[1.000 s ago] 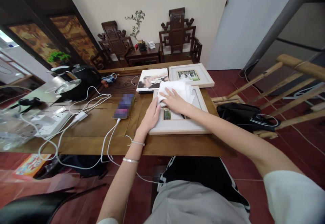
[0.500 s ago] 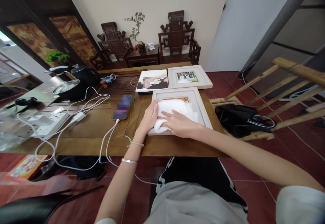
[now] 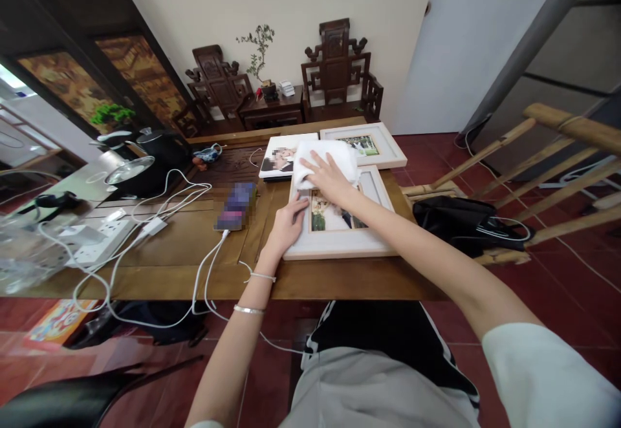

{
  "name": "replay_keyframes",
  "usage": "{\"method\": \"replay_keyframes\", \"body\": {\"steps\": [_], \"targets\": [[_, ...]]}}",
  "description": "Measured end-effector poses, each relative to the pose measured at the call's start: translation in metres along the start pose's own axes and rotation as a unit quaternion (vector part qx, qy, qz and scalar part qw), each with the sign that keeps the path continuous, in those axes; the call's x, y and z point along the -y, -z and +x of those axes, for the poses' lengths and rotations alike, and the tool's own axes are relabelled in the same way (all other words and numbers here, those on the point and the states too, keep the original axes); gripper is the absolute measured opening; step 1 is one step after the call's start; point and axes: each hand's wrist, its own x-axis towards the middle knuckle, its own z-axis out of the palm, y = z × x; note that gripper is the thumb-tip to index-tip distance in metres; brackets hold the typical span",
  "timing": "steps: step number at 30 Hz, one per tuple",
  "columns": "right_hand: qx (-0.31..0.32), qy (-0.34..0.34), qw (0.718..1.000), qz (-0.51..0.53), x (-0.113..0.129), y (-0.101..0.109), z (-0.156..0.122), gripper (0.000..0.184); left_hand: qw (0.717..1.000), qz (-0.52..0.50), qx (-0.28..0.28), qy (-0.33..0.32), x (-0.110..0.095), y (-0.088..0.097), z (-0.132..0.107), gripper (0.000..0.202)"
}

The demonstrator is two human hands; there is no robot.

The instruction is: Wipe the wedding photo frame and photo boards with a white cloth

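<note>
A light-wood picture frame (image 3: pixel 342 251) with a pale mat and a photo print (image 3: pixel 334 219) lies flat at the table's front edge. My left hand (image 3: pixel 287 221) grips its left side, fingertips over the border. With fingers spread, my right hand (image 3: pixel 326 176) presses a folded white cloth (image 3: pixel 347 160) down and holds it over the frame's far end. The cloth covers that part of the frame and overlaps the items behind: a photo panel (image 3: pixel 277 156) at left and a second framed photo (image 3: pixel 388 147) at right.
On the wooden table (image 3: pixel 272 284) at left lie a phone (image 3: pixel 236 207) on a charging cable, tangled white cables and a power strip (image 3: pixel 99 244). A dark kettle (image 3: pixel 158 150) stands behind. To the right is a bamboo chair (image 3: pixel 557 130) holding a black bag (image 3: pixel 451 224).
My right hand and the cloth have moved away from me, from the near half of the frame to its far end, uncovering the photo. My left hand stays at the left side.
</note>
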Motion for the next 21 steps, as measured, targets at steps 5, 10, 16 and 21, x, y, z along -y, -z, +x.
{"method": "replay_keyframes", "body": {"steps": [5,10,16,21], "targets": [[0.055,0.022,0.998,-0.001,0.015,-0.011,0.012,0.035,1.000,0.011,-0.002,-0.010,0.000,0.001,0.000,0.046],[0.060,-0.025,0.997,-0.032,-0.005,-0.013,-0.003,0.038,1.000,0.003,-0.004,-0.002,-0.001,0.001,-0.001,0.053],[0.080,-0.079,0.991,-0.079,-0.062,-0.001,-0.055,0.047,1.000,-0.006,-0.012,0.003,-0.002,0.001,-0.002,0.052],[0.105,-0.065,0.985,-0.123,-0.070,0.016,-0.106,0.039,1.000,-0.005,-0.018,-0.003,-0.002,-0.001,-0.002,0.053]]}}
